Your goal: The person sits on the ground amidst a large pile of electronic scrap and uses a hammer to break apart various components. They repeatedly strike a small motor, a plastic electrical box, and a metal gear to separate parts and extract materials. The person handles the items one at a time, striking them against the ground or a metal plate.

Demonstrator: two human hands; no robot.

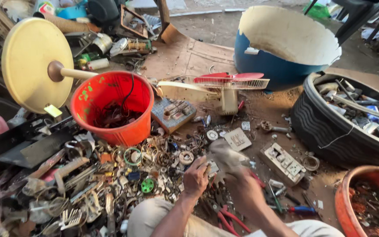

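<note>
L hand point(195, 176) gripped small grey metal scrap piece point(212, 168), R hand point(227, 160) blurred, grip can't tell, beside orange plastic bucket point(130, 131), over mixed metal scrap pile point(106, 184).

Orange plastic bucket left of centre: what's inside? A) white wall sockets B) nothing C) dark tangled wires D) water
C: the orange plastic bucket holds a dark tangle of wires at its bottom, with one black cable running up over the rim; no sockets or water show inside.
</note>
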